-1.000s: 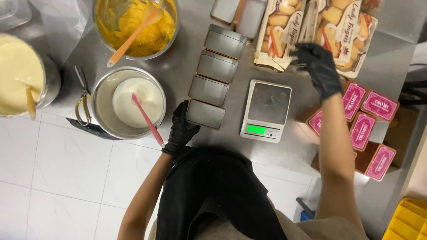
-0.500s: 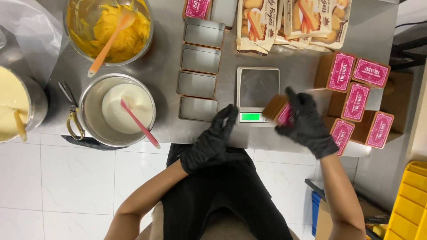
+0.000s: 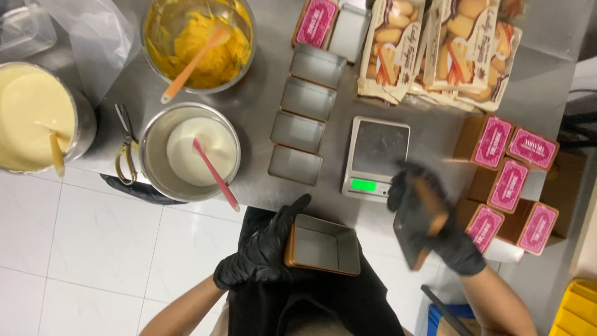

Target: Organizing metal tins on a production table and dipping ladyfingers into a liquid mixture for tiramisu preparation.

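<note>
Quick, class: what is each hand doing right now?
Left hand: closed on an open rectangular tin.
Right hand: closed on the blurred tin lid.

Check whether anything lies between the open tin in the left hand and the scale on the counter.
Nothing visible does. The left hand holds the open tin at the counter's near edge, and the bare steel between it and the scale carries nothing. The right hand, holding a blurred lid, is off to the scale's right.
</note>
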